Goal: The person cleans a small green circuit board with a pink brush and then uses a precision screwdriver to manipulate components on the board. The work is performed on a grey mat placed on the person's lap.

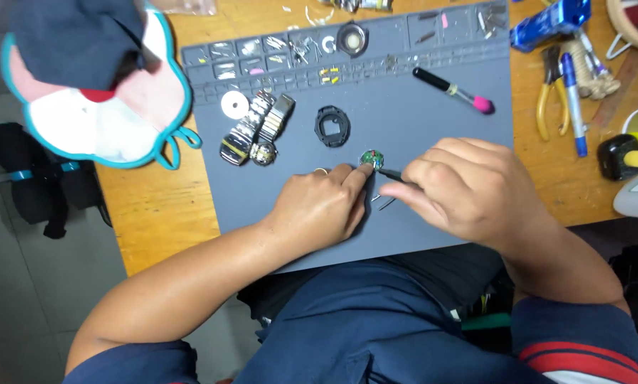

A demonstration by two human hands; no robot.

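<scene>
While the left hand (pixel 319 206) rests on the grey work mat (pixel 433 135), its fingertips press on the small round watch movement (pixel 371 158) and keep it in place near the middle of the mat. Closed around a thin dark tool (pixel 394 176), the right hand (pixel 468 188) puts the tip just beside the movement. Above it lies a black plastic ring (pixel 332 126), and to the left a metal watch bracelet (pixel 257 130) with a white disc (pixel 234 104). A black pen with pink tip (pixel 453 90) lies further up. Yellow pliers (pixel 549 92) lie on the wooden tabletop (pixel 159 206).
</scene>
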